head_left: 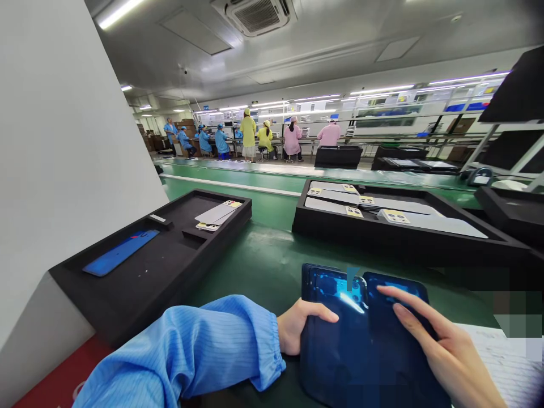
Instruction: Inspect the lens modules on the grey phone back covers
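My left hand [308, 320] is closed on the left edge of a stack of glossy dark-blue phone back covers [331, 351], thumb on top and other fingers hidden underneath. Another blue back cover [397, 351] lies alongside, angled to the right. Over its upper part is my right hand [433, 328], index finger and thumb stretched out and apart, tips at the cover's face. Its remaining fingers are hidden. Light glints near the camera cutouts at the top of the stack. The lower ends of the covers run out of view.
A black foam tray [170, 277] at left holds a blue back cover [121, 252] and several white-faced pieces [216, 212]. Ahead, another black tray [340, 226] bears several more. Written paper [497, 357] lies at right on the green bench [255, 255]. Co-workers [249, 133] are far off.
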The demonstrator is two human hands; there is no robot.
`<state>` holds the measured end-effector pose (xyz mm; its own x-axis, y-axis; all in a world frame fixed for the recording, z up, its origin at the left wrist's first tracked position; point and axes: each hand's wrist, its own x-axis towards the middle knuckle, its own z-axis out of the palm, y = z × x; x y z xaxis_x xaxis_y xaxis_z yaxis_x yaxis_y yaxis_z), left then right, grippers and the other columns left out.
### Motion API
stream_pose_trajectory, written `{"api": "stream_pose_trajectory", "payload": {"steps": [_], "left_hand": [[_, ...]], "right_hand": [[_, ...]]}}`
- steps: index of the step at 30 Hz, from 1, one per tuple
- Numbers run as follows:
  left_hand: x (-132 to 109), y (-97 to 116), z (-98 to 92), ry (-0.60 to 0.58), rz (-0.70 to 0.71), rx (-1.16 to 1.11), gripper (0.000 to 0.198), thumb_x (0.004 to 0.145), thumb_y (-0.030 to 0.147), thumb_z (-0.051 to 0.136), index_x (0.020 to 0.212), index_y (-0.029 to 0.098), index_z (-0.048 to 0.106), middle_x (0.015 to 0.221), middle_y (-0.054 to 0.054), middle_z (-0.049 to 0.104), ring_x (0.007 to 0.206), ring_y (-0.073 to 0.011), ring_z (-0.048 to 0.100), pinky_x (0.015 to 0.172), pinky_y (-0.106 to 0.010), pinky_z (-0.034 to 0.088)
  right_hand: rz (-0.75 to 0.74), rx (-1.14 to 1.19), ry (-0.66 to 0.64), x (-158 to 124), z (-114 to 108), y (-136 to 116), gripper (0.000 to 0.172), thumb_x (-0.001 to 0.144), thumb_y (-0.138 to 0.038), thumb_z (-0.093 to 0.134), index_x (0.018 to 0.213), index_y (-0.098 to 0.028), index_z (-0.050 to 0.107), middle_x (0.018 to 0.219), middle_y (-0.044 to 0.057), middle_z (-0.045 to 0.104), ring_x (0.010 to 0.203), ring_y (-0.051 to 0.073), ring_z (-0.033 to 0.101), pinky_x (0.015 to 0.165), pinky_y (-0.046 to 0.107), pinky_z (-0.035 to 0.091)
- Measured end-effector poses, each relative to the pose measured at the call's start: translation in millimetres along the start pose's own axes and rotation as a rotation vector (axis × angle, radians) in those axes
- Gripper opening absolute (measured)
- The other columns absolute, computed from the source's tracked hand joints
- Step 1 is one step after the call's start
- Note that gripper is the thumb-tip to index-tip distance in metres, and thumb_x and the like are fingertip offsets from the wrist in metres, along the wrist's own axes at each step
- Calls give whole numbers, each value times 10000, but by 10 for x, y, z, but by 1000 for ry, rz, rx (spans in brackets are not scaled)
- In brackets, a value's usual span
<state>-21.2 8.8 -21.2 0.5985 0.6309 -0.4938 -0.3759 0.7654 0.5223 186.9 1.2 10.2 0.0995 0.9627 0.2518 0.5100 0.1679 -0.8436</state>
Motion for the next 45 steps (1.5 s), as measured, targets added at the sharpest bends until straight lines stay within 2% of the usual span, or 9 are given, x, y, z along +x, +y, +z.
{"api": "stream_pose_trajectory", "payload": {"steps": [2, 6, 11, 15, 17, 20, 24, 27, 45], "left_hand": [[-20, 3, 29, -16, 59, 9, 228, 580, 119, 546, 784, 84, 643, 571, -35, 634, 521, -134, 579, 632, -276, 448], [-85, 13, 121, -80, 134, 34, 353, 581, 68, 551, 921, 105, 638, 701, -58, 681, 606, -167, 619, 682, -317, 461], [-86, -20, 130, -223, 158, 89, 343, 611, 76, 568, 945, 94, 643, 793, -83, 692, 693, -169, 633, 724, -308, 455], [-59, -44, 106, -263, 170, 108, 368, 591, 82, 611, 957, 102, 645, 840, -81, 695, 733, -182, 637, 768, -329, 440], [-57, -44, 109, -267, 172, 118, 367, 592, 92, 610, 957, 112, 647, 850, -77, 698, 742, -185, 638, 767, -333, 440], [-69, -36, 126, -253, 165, 131, 366, 597, 99, 599, 959, 114, 650, 848, -79, 701, 733, -179, 640, 743, -319, 448], [-105, -35, 151, -218, 153, 118, 372, 616, 104, 609, 987, 107, 642, 845, -87, 705, 753, -190, 648, 754, -324, 455], [-133, -37, 160, -214, 148, 110, 366, 643, 115, 618, 1009, 102, 634, 855, -95, 706, 776, -204, 653, 803, -350, 449], [-162, -17, 156, -196, 96, 94, 306, 721, 111, 578, 1021, 124, 637, 897, -111, 703, 805, -215, 662, 814, -378, 473]], "right_hand": [[68, 17, -64, -6, -1, 22, 391, 646, -545, 563, 880, -266, 705, 1008, 44, 688, 1013, 339, 577, 928, 471, 405], [139, 31, -118, -32, 32, 46, 439, 632, -567, 580, 937, -275, 698, 1011, 40, 689, 967, 330, 598, 924, 472, 403], [94, 51, -195, -95, 133, 43, 421, 694, -555, 543, 880, -219, 716, 938, 53, 707, 916, 304, 618, 870, 396, 460], [114, 62, -258, -144, 160, -18, 460, 761, -561, 453, 724, -184, 715, 685, 34, 701, 694, 267, 645, 642, 311, 537], [178, 136, -256, -165, 155, -60, 472, 777, -562, 433, 701, -186, 709, 618, 30, 685, 647, 259, 645, 621, 302, 536], [177, 215, -215, -183, 144, -97, 448, 788, -553, 431, 764, -204, 711, 696, 25, 702, 710, 262, 647, 723, 314, 515], [65, 93, -228, -191, 141, -87, 407, 766, -536, 486, 813, -195, 703, 759, 32, 702, 731, 261, 632, 658, 303, 507], [0, 21, -261, -215, 154, -103, 344, 736, -466, 578, 925, -198, 683, 878, 45, 693, 805, 251, 623, 714, 305, 491], [2, 42, -318, -271, 195, -191, 233, 742, -389, 621, 882, -208, 667, 826, 15, 651, 776, 194, 606, 691, 282, 467]]}}
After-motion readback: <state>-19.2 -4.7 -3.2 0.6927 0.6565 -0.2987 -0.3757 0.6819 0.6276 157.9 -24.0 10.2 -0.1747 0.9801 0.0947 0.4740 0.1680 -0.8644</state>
